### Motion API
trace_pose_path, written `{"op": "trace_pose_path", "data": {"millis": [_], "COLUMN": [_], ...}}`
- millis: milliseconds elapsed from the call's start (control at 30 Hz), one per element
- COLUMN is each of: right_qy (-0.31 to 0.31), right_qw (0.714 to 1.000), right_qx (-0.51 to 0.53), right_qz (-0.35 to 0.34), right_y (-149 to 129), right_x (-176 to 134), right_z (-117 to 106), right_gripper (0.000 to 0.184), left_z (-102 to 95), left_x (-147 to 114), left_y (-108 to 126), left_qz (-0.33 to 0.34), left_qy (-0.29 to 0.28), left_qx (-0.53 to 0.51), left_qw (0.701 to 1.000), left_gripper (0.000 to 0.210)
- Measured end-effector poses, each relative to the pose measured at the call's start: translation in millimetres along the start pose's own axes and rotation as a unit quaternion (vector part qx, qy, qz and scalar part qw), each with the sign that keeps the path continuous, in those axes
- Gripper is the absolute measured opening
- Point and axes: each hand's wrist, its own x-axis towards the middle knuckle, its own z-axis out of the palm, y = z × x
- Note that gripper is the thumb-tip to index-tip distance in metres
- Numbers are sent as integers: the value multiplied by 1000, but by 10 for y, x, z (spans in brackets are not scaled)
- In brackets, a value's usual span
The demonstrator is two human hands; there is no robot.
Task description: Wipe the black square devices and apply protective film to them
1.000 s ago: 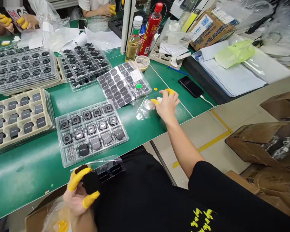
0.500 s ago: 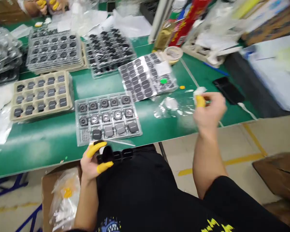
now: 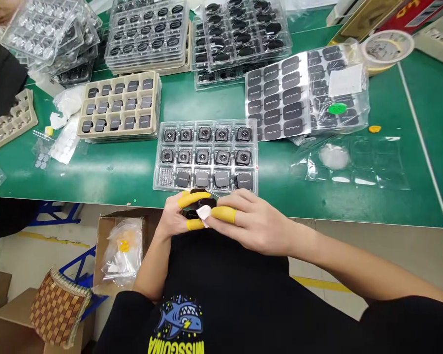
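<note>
My left hand [image 3: 177, 211], yellow cots on its fingers, holds a dark glossy piece [image 3: 198, 193] that looks like a watch body; fingers cover much of it. My right hand [image 3: 251, 221], a yellow cot on one finger, pinches a small white wipe [image 3: 204, 212] against the dark piece. Just beyond both hands lies a clear plastic tray [image 3: 156, 169] of square black watch bodies. Round sensor backs face up in its two far rows, plain dark faces in the near row. The near-left compartment holds no watch body.
A beige tray stack [image 3: 158, 110] stands left of the clear tray. Clear tray stacks [image 3: 184, 44] line the back. Right are black label sheets [image 3: 305, 98], a tape roll [image 3: 387, 46] and a plastic film [image 3: 376, 167]. A cardboard box [image 3: 99, 250] sits below the table edge.
My right hand has come from the right side of the table to my left hand, bringing the white wipe to the dark piece. The view has shifted and levelled.
</note>
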Motion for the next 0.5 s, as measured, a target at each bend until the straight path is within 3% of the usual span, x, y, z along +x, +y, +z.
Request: {"op": "trace_pose_path", "data": {"millis": [100,200,333,500], "right_qy": [2,22,26,17], "right_qw": [998,995,998,999], "right_qx": [-47,-96,-64,-31], "right_qz": [-29,-18,-8,-34], "right_y": [33,65,58,81], "right_x": [49,39,-48,-3], "right_z": [18,21,-1,58], "right_gripper": [23,25,28,22], "left_z": [46,74,50,53], "left_x": [-18,-27,-40,-40], "left_y": [-21,-26,-24,-44], "left_qz": [15,-14,-52,-34], "left_qy": [14,38,64,21], "left_qx": [-5,-3,-16,-42], "left_qw": [1000,999,996,998], "left_gripper": [60,62,66,66]}}
